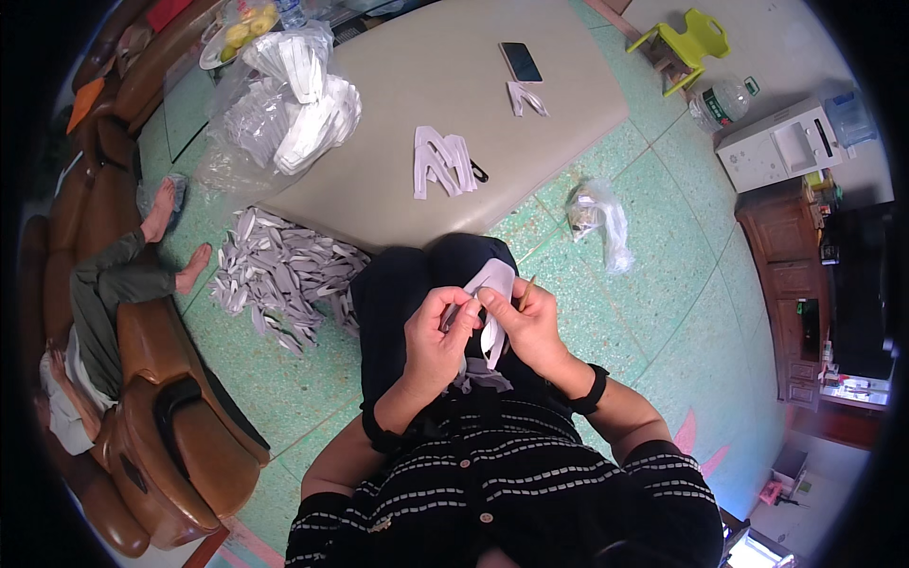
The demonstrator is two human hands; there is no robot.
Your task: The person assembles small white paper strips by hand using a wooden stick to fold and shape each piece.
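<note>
Over my lap, my left hand (439, 337) and my right hand (531, 321) both pinch a pale grey-lilac cut piece of sheet material (495, 277), its two narrow legs hanging downward. Thumbs and fingertips meet near its middle and cover part of it. A thin brownish stick-like tool (528, 292) pokes out between the fingers of my right hand; its other end is mostly hidden. More grey scraps (483, 376) rest on my lap below my hands. Similar V-shaped pieces (444, 162) lie on the padded beige surface (398, 78) before me, partly over a black object with a loop (480, 171).
A heap of grey strips (284, 273) covers the floor at left. Above it, a clear plastic bag (284, 106) holds stacked white pieces. A phone (520, 62) lies beside another cut piece (526, 99). A tied plastic bag (600, 220) sits on the floor. Someone's bare feet (162, 209) show by the brown sofa (192, 440).
</note>
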